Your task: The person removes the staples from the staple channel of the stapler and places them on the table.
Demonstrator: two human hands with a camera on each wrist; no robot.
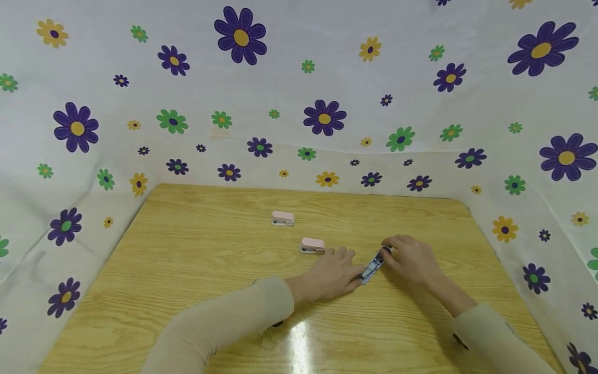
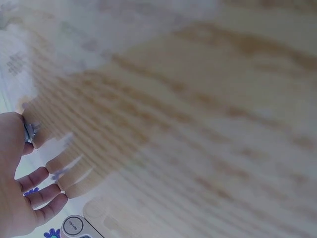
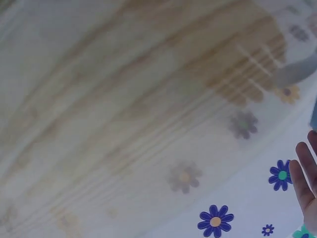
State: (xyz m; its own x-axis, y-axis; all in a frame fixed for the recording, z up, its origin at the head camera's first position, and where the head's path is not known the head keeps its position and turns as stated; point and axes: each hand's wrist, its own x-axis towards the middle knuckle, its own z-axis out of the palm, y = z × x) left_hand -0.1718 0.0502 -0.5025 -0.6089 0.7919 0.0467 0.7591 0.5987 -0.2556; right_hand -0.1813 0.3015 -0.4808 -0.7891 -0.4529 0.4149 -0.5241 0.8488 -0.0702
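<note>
A blue stapler (image 1: 372, 267) with dark and metallic parts lies slanted between the two hands. My left hand (image 1: 333, 274) pinches its near end between thumb and index finger, while the other fingers spread out over the table. At the far end, my right hand (image 1: 413, 259) grips the stapler with thumb and curled index finger. A small pink stapler (image 1: 312, 245) with a pale base sits just beyond the left fingertips. The left wrist view catches the blue stapler (image 2: 30, 131) at the left thumb; in the right wrist view only some right fingers (image 3: 303, 178) show.
Another pink stapler (image 1: 282, 218) stands farther back on the wooden table (image 1: 196, 234). White cloth (image 1: 280, 83) with printed flowers hangs behind the table and along both sides. Glare marks the front of the tabletop.
</note>
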